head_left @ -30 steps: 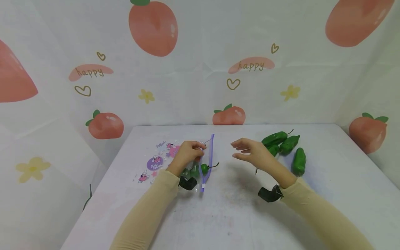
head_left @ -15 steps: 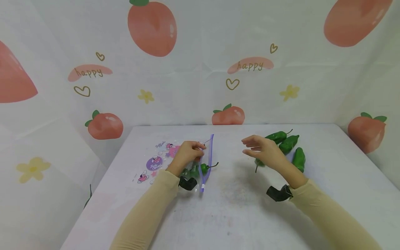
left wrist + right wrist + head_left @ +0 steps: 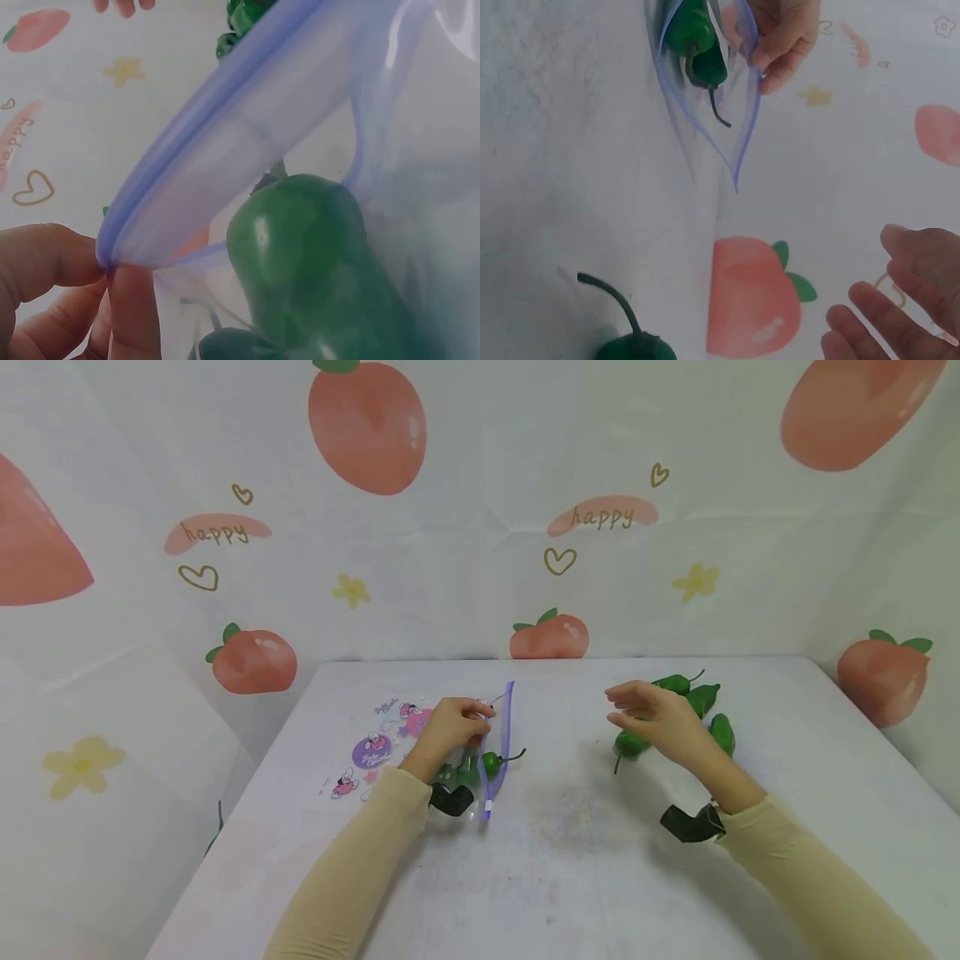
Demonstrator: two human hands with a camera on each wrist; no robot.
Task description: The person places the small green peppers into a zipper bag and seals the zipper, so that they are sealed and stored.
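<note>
My left hand (image 3: 448, 728) pinches the purple zip rim (image 3: 176, 154) of a clear plastic bag (image 3: 371, 752) with cartoon prints. The bag's mouth gapes toward the right. Inside lie green peppers (image 3: 300, 255); one has its stem poking out past the rim. Over on the right side, my right hand (image 3: 660, 718) hovers with loosely bent, spread fingers and nothing in them. Beneath and beside it are several loose green peppers: one with its stem toward me (image 3: 630, 744), one behind the wrist (image 3: 722, 733), and others farther back (image 3: 703, 699), partly hidden by the hand.
A white table (image 3: 510, 885) carries everything, its far edge against a cloth backdrop (image 3: 465, 568) printed with peaches. A thin green stem-like thing (image 3: 217, 827) shows past the table's left edge. Black wrist cameras (image 3: 690, 823) sit below both hands.
My right hand has moved rightward, away from the bag and over the loose peppers, uncovering the stem-forward one. My left hand and the bag have stayed in place.
</note>
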